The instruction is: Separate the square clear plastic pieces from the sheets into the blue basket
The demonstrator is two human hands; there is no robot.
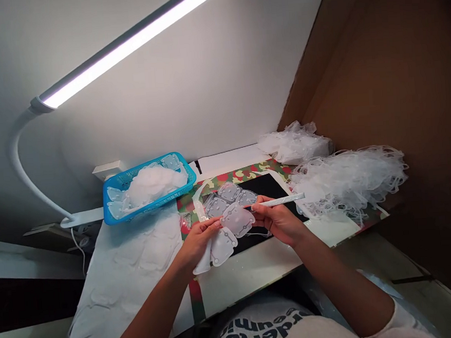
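Observation:
My left hand [200,238] pinches a translucent white plastic piece [237,219] with scalloped edges and small dots. More such pieces, including a lower piece [223,247], fan out below the same hand. Between the fingers of my right hand [278,221] is a slim white pen-like tool [284,200]; its dark tip points left, close to the upper edge of the held piece. I cannot make out whether the tip touches. Several similar loose pieces [230,191] lie behind my hands on a black mat [270,185].
At the back left, a blue plastic basket [151,209] holds a white heap and some pieces. Tangled clear plastic strips [353,178] pile up on the right, with another bundle [295,143] behind. More thin pieces [150,249] cover the left tabletop. A lit lamp [132,49] reaches overhead.

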